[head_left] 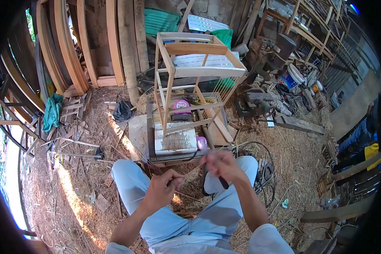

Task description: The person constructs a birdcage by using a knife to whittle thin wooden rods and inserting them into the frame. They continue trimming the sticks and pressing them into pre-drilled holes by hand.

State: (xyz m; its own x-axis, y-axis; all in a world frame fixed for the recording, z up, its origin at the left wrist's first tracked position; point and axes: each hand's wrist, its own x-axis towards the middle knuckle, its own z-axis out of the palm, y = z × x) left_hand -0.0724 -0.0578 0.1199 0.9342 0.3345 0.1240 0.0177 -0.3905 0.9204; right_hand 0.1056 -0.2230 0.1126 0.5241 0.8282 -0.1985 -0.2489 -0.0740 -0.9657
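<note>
While the left hand (163,188) clenches a thin pale strip (193,170) over the lap at 6 o'clock and the blurred right hand (221,166) seems to pinch its far end, steady even tension would likely serve best, clear of the wooden frame (194,76) at the desk (150,135) at 12 o'clock.

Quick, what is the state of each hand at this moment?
Left hand: closed in a fist around a thin strip.
Right hand: closed, seems to pinch the same strip; the picture is blurred there.
</note>
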